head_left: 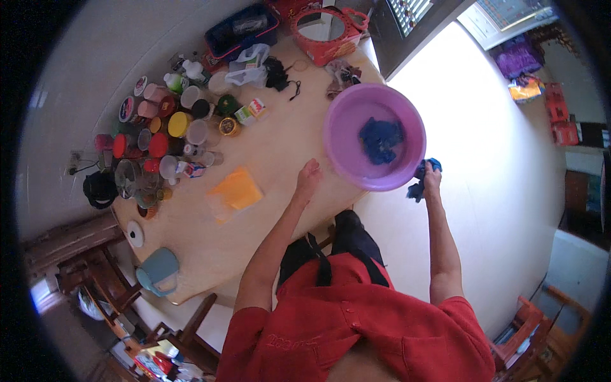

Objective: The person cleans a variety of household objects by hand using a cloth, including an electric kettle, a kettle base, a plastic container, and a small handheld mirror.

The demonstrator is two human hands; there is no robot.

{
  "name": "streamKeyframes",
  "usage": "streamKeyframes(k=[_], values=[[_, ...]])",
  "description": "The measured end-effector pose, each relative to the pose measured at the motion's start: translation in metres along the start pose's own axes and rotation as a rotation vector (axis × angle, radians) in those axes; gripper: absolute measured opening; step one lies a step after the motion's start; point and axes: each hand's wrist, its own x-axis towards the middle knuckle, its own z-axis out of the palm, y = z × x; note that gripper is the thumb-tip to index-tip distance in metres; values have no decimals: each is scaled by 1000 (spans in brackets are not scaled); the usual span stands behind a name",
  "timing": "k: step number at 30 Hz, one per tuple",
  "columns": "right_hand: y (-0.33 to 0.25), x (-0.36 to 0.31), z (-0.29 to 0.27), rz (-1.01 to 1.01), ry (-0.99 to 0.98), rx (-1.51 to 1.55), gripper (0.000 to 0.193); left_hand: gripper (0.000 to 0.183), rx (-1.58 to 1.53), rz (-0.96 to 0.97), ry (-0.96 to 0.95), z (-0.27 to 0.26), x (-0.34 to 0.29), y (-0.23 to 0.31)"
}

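Note:
A round purple basin (338, 153) stands at the right end of the table, with a wet-looking dark blue cloth (382, 137) lying inside. Just off its lower right rim, my right hand (433, 181) grips another dark blue cloth (417, 190), bunched up and hanging partly below the fingers. To the left of the basin, my left hand (309, 177) hovers over the table edge, its fingers curled in and no object showing in them. An orange cloth or packet (237, 190) lies flat on the table farther left.
Several jars and lidded tubs (159, 145) crowd the table's far left. A red-framed mirror (323, 28), a dark blue basket (238, 32) and a crumpled cloth (342, 76) sit at the back. A teal pitcher (159, 268) stands at the near left corner. An open door (414, 38) is beyond.

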Motion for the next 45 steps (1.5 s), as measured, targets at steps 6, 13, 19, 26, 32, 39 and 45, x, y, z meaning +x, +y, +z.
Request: streamKeyframes(k=[6, 13, 19, 26, 32, 39, 45], values=[[-16, 85, 29, 115, -253, 39, 24, 32, -672, -462, 344, 42, 57, 26], [-24, 109, 39, 55, -372, -178, 26, 31, -784, -327, 468, 53, 72, 19], [-5, 89, 47, 83, -358, -110, 23, 30, -824, -430, 566, 41, 31, 31], [33, 66, 61, 11, -492, -76, 22, 26, -795, -413, 528, 11, -19, 32], [31, -3, 82, 23, -591, -62, 18, 33, -998, -357, 524, -53, -59, -26], [56, -24, 88, -100, -643, -138, 11, 33, -827, -407, 712, -69, -73, -22], [28, 11, 75, -112, -932, -277, 26, 37, -702, -282, 742, -62, -71, -37]])
